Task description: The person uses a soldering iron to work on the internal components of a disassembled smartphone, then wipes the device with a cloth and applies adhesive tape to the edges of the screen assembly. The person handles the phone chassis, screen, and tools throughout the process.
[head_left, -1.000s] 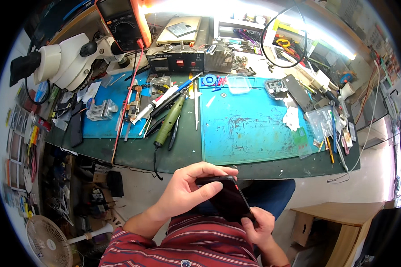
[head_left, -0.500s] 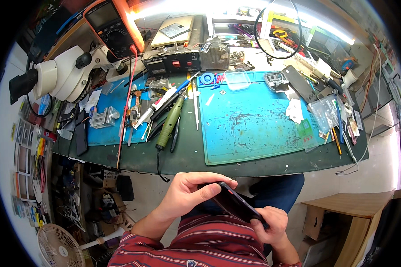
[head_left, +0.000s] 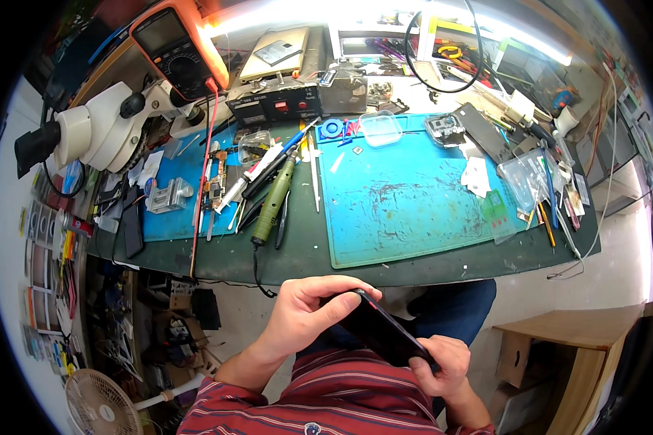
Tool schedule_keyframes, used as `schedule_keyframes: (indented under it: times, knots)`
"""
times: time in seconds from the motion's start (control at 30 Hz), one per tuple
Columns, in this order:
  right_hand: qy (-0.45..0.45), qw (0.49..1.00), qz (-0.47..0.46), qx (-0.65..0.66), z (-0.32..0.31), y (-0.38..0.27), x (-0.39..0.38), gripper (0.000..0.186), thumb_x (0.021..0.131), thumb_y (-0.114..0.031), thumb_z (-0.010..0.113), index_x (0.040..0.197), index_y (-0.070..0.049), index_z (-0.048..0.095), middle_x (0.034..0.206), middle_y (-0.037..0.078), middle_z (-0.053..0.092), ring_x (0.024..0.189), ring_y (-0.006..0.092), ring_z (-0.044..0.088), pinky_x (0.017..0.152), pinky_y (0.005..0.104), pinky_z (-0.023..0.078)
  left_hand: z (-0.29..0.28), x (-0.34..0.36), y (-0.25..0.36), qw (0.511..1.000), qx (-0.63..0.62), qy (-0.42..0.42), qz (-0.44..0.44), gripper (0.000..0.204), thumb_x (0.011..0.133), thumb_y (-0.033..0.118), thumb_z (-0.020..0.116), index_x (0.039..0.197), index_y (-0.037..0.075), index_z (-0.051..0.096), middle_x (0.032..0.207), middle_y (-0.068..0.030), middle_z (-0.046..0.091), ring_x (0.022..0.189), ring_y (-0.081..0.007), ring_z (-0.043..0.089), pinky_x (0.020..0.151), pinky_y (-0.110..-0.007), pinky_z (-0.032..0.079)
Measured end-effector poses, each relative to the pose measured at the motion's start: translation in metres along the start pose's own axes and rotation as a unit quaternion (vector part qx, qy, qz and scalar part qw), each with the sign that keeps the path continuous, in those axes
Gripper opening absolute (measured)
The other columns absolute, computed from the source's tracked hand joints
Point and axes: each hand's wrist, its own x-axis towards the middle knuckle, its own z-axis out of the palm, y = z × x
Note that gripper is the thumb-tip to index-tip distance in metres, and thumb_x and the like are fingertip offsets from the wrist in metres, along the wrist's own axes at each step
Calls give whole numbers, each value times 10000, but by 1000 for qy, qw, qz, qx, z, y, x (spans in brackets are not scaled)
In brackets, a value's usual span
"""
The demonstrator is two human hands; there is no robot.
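A black smartphone is held over my lap, below the front edge of the bench, tilted with its far end toward the upper left. My left hand closes round that upper-left end, thumb on the dark face and fingers along the far side. Round the lower-right end my right hand is closed, its thumb on the same face. A small red mark shows on the phone's edge near my left thumb. The fingers behind the phone are hidden.
On the bench lie a blue work mat, a green-handled tool with a cord and a clear plastic box. An orange multimeter and a white microscope stand at the left; a fan is lower left.
The phone has turned slightly in my hands, so more of its dark face shows. Both hands keep their hold, and the view has shifted a little.
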Motion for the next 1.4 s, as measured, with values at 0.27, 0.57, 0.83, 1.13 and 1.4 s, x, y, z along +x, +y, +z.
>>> schedule_keyframes:
  times: [0.27, 0.57, 0.83, 1.13, 1.4]
  knots:
    - [38, 989, 126, 67, -10, -8, 4, 161, 904, -161, 778, 951, -17, 726, 672, 87, 619, 566, 242, 587, 544, 337, 446, -8, -1, -8, 998, 8, 43, -48, 192, 1041, 55, 649, 1202, -29, 711, 1148, -120, 781, 947, -72, 720, 682, -192, 554]
    - [64, 980, 157, 100, -16, -8, 3, 161, 914, -138, 768, 924, 12, 712, 714, 103, 644, 606, 238, 607, 573, 331, 460, -4, -6, 1, 997, 40, 40, -45, 194, 1025, 6, 661, 1213, -39, 667, 1122, -111, 777, 949, -86, 723, 679, -188, 562]
    - [52, 988, 126, 73, -25, -14, 17, 130, 865, -102, 817, 906, -7, 738, 714, 100, 672, 595, 239, 620, 558, 333, 472, -5, -5, -1, 997, 62, 30, -31, 179, 1042, -13, 610, 1211, -69, 629, 1153, -215, 765, 997, -160, 743, 810, -249, 595]
    - [56, 992, 82, 77, -24, -12, 18, 157, 863, -112, 846, 902, -16, 728, 696, 81, 647, 574, 225, 585, 521, 339, 436, -10, -4, -6, 997, 70, 31, -7, 174, 1042, 14, 617, 1190, -78, 620, 1139, -242, 763, 989, -176, 743, 845, -279, 592]
    - [62, 992, 75, 82, -20, -11, 17, 158, 876, -125, 841, 884, -17, 726, 675, 73, 634, 565, 227, 580, 514, 344, 435, -11, -6, -8, 995, 85, 48, -6, 175, 1032, 35, 641, 1169, -72, 630, 1108, -221, 774, 907, -133, 730, 798, -256, 574]
